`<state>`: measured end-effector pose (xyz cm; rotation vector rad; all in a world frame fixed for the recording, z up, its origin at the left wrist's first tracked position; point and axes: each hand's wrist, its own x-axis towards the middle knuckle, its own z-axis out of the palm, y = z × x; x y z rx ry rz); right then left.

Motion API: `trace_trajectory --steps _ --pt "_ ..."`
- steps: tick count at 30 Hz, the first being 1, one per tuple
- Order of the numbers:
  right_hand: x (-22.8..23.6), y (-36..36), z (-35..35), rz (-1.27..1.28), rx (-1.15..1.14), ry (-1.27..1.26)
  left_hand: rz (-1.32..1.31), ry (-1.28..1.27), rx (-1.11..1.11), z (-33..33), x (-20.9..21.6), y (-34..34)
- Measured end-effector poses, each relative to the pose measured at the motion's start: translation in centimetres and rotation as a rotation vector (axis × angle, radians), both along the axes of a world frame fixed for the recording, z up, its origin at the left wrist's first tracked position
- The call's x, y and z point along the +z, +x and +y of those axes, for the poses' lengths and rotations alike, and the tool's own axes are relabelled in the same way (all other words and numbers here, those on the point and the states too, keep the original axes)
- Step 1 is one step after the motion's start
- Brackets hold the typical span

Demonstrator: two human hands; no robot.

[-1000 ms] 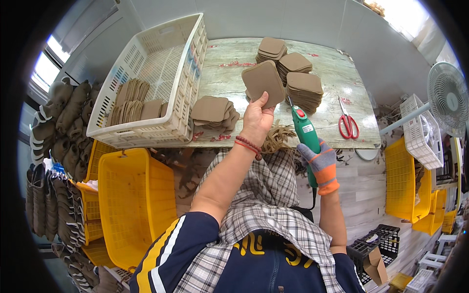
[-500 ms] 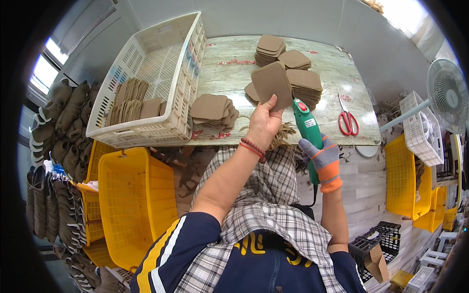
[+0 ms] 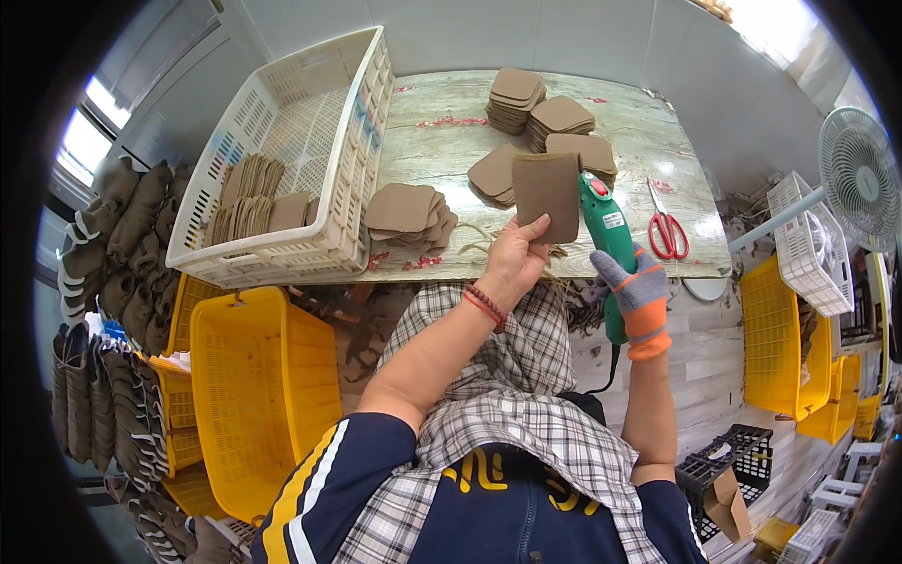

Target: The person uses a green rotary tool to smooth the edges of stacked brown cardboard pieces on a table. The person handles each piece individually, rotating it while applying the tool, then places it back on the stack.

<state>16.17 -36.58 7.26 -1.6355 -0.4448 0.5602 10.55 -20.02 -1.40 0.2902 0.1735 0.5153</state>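
On the surface (image 3: 418,122): crate (image 3: 282,258), left, pieces (image 3: 249,193) in its near part; pile (image 3: 406,209), just right of it; stacks (image 3: 515,99), farther and right; scissors (image 3: 665,220), right. Between pile and scissors: pad (image 3: 548,193) in my left grip (image 3: 517,254), tool (image 3: 609,233) in my right grip (image 3: 641,289).

Nothing fully readable
A small white label (image 3: 613,220) sits on the green plastic handheld tool (image 3: 616,246); partly covered yellow lettering (image 3: 482,472) crosses the navy zip-front top (image 3: 470,526).

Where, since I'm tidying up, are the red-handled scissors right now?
In the head view, the red-handled scissors lie on the tabletop near its right edge, right of the green tool.
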Motion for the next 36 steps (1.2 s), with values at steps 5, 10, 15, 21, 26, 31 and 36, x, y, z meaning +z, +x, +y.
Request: trace_trajectory --steps 5,10,15,21,26,31,36 --pt "0.9 0.5 -1.4 -0.021 0.061 -0.036 0.101 0.195 -0.067 1.6 0.8 -1.5" --pt "1.2 1.0 -3.4 -0.031 0.16 -0.154 0.232 0.495 -0.108 5.4 1.1 -3.0" --pt "0.4 0.6 -4.1 -0.085 0.201 -0.238 0.365 0.755 -0.112 7.5 2.5 -4.2" --pt "-1.0 0.1 -3.8 -0.176 0.21 -0.286 0.443 0.871 -0.151 8.6 2.5 -4.9" --pt "-1.3 -0.3 -3.2 -0.169 0.191 -0.29 0.507 0.86 -0.234 8.2 2.3 -5.3" --pt "-1.8 -0.3 -2.6 -0.126 0.173 -0.285 0.502 0.779 -0.332 7.2 1.6 -5.6" --pt "-1.7 0.1 -2.2 -0.032 0.201 -0.213 0.558 0.779 -0.432 7.0 1.6 -5.9"
